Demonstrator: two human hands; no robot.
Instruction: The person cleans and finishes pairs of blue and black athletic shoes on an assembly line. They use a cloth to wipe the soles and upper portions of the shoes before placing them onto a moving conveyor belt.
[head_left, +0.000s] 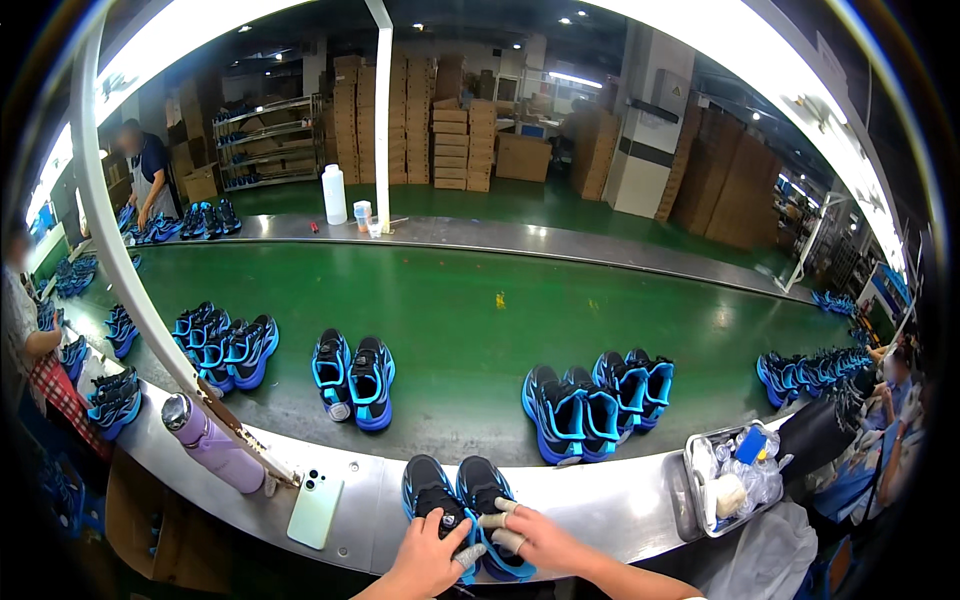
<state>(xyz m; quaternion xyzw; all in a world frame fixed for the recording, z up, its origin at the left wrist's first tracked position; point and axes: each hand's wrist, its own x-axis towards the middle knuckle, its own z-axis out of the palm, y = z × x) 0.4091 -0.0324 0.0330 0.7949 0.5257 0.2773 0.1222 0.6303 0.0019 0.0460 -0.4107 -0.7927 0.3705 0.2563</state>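
1. Black and blue, a pair of shoes (483, 478) is standing side by side on the metal ledge (372, 495) in the head view, toes pointing away from the person, probably so that tongues and openings are facing the hands.
2. The left hand (430, 555) is lying over the pair's left shoe, fingers bending onto its tongue, seemingly steadying it; whether they are pinching, I cannot tell.
3. The right hand (540, 540) is coming in from the right, fingers touching the right shoe near its opening; a firm grasp is not showing clearly. Pale, wrinkled sleeves are covering some fingertips, perhaps for protection.
4. Beyond, on the smooth, glossy green surface (450, 290), another pair (372, 385) is standing left of centre and a tighter shoe cluster (560, 415) right of it, mates apparently being kept together.
5. At left, a flat, round-cornered, pale green phone (316, 510) is lying near a cylindrical purple bottle (212, 447), both likely sitting out of the hands' way.
6. At right, a rectangular tray (692, 490) is holding thin, shiny, crumpled clear plastic (760, 482), its walls presumably containing loose pieces.
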